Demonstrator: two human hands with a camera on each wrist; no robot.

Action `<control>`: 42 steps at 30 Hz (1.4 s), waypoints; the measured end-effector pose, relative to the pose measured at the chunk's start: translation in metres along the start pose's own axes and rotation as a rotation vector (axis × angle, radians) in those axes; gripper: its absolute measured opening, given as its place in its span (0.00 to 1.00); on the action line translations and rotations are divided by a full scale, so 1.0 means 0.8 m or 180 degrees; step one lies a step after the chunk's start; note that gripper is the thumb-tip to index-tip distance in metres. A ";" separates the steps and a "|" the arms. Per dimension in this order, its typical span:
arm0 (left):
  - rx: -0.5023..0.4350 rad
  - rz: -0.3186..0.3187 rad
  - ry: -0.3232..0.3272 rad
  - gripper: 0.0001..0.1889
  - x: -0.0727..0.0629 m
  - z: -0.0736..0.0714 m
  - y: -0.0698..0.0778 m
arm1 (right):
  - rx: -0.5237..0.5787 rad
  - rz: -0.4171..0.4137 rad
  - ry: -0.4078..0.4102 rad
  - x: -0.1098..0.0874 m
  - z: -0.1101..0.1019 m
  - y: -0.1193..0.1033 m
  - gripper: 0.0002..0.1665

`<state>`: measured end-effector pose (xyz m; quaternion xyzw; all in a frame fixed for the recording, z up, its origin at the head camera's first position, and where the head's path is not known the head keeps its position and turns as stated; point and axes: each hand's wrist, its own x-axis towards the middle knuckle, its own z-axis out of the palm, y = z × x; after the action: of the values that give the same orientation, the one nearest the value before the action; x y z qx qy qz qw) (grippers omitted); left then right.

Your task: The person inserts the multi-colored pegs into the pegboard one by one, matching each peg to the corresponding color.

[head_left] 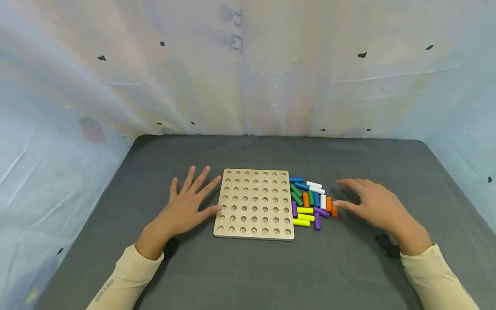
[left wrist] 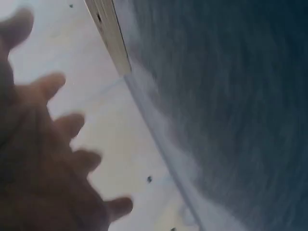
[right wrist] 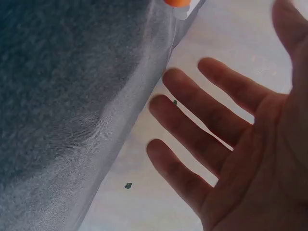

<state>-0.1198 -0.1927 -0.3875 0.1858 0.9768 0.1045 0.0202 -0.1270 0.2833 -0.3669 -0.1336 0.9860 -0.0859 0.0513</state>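
Observation:
A pale wooden pegboard (head_left: 258, 204) with rows of round holes lies flat on the grey table. Along its right side lies a loose cluster of short pegs: yellow (head_left: 305, 210), purple (head_left: 317, 221), orange (head_left: 329, 204), white (head_left: 323, 201), blue (head_left: 316, 199) and green (head_left: 311, 198). My left hand (head_left: 185, 211) spreads its fingers beside the board's left edge, the thumb tip at that edge; whether it touches is unclear. Just right of the orange pegs, my right hand (head_left: 377, 206) hovers with extended fingers and holds nothing. The right wrist view shows its palm (right wrist: 260, 178) bare.
Grey cloth covers the table (head_left: 248, 275). A whitish sheet (head_left: 271, 86) with dark marks hangs behind the table, and pale sheets (head_left: 50, 172) close off both sides. A black strap (head_left: 387, 246) sits under the right wrist.

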 end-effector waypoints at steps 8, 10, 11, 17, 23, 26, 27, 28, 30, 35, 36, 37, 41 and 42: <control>-0.0969 0.0078 -0.0892 0.54 -0.001 0.004 -0.003 | 0.0035 -0.0037 -0.0155 0.002 0.004 -0.003 0.55; -0.0989 0.0078 -0.1013 0.56 0.001 0.006 -0.003 | 0.0047 -0.0048 -0.0180 0.002 0.007 -0.003 0.55; -0.0976 0.0085 -0.1053 0.56 0.002 0.007 -0.003 | 0.0056 -0.0062 -0.0182 0.002 0.009 -0.003 0.55; -0.0928 0.0115 -0.1085 0.57 0.003 0.006 0.000 | 0.0037 -0.0142 -0.0148 0.001 0.012 -0.001 0.53; -0.0941 0.0044 -0.1092 0.59 -0.001 0.005 -0.001 | 0.0042 -0.0250 -0.0177 0.006 0.013 -0.002 0.50; -0.0982 0.0036 -0.1075 0.59 -0.001 0.003 0.000 | 0.0082 -0.0279 -0.0189 0.007 0.013 -0.001 0.46; -0.0989 0.0036 -0.1070 0.59 -0.001 0.003 0.000 | 0.0097 -0.0295 -0.0188 0.007 0.013 -0.001 0.45; -0.1000 0.0037 -0.1065 0.59 -0.001 0.002 -0.001 | 0.0111 -0.0312 -0.0178 0.007 0.014 0.000 0.43; -0.1009 0.0033 -0.1050 0.59 -0.001 0.003 -0.002 | 0.0133 -0.0355 -0.0160 0.007 0.014 0.000 0.39; -0.0995 -0.0003 -0.1040 0.59 -0.003 0.005 -0.003 | 0.0197 -0.0374 -0.0186 0.006 0.014 0.002 0.34; -0.0990 -0.0005 -0.1037 0.59 -0.003 0.004 -0.002 | 0.0211 -0.0360 -0.0200 0.006 0.014 0.003 0.33; -0.0996 -0.0011 -0.1030 0.59 -0.003 0.004 -0.001 | 0.0231 -0.0341 -0.0210 0.006 0.015 0.004 0.33; -0.1028 -0.0048 -0.1017 0.58 -0.003 0.001 0.003 | 0.0264 -0.0316 -0.0207 0.007 0.016 0.006 0.32; -0.1032 -0.0063 -0.1018 0.58 -0.003 0.001 0.003 | 0.0260 -0.0315 -0.0199 0.008 0.017 0.005 0.32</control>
<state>-0.1167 -0.1912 -0.3875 0.1848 0.9333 0.2291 0.2054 -0.1326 0.2835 -0.3816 -0.1826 0.9718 -0.1243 0.0832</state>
